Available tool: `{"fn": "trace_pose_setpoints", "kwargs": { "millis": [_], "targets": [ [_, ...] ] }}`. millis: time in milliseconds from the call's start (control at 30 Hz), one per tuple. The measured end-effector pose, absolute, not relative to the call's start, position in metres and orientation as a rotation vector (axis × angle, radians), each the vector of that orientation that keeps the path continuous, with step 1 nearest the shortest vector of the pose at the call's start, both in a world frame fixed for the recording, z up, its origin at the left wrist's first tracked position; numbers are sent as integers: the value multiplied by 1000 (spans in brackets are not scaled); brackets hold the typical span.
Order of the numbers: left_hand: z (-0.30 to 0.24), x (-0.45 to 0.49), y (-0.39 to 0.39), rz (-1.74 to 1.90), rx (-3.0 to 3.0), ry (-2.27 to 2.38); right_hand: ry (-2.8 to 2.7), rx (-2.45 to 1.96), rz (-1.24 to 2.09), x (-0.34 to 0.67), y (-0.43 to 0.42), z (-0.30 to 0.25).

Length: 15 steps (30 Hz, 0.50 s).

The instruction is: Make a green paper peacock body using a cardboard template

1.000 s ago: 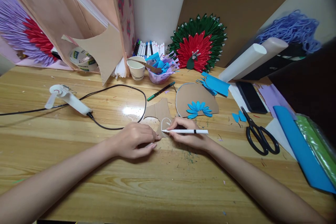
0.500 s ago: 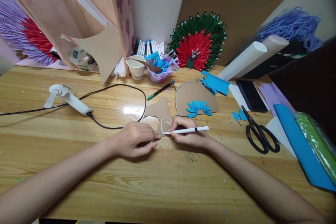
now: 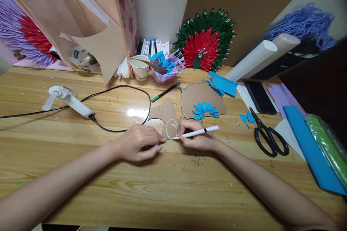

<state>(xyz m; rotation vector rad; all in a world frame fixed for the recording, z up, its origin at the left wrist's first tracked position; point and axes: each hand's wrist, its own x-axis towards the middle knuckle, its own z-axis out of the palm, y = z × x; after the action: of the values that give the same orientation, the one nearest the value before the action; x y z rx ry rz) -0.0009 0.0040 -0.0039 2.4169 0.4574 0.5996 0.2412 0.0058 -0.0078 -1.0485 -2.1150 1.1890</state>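
My right hand [image 3: 197, 138] grips a white pen [image 3: 199, 132], its tip resting on a small brown cardboard piece [image 3: 166, 114] in the middle of the wooden table [image 3: 162, 187]. A white oval line [image 3: 171, 129] is drawn on the cardboard beside the tip. My left hand [image 3: 138, 145] lies curled on the cardboard's near left edge, fingers pressed down on it.
A rounded cardboard with blue paper petals [image 3: 204, 110] lies just behind. Black scissors [image 3: 267, 136] are at the right, blue and green sheets [image 3: 316, 148] farther right. A glue gun [image 3: 67, 101] with its black cord [image 3: 130, 92] lies left. A cup [image 3: 140, 68], markers [image 3: 153, 47] and a green-red paper fan [image 3: 206, 41] stand at the back.
The pen has tilted, its back end rising to the right, and its tip has moved down and right around the white oval. My left hand has stayed in place.
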Motion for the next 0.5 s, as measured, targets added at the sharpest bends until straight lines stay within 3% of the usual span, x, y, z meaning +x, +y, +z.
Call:
{"fn": "trace_pose_setpoints", "kwargs": {
  "millis": [500],
  "targets": [
    [-4,0,4,614,2408,453,-2072,-1067,1197,246,6,-16]
  ]
}}
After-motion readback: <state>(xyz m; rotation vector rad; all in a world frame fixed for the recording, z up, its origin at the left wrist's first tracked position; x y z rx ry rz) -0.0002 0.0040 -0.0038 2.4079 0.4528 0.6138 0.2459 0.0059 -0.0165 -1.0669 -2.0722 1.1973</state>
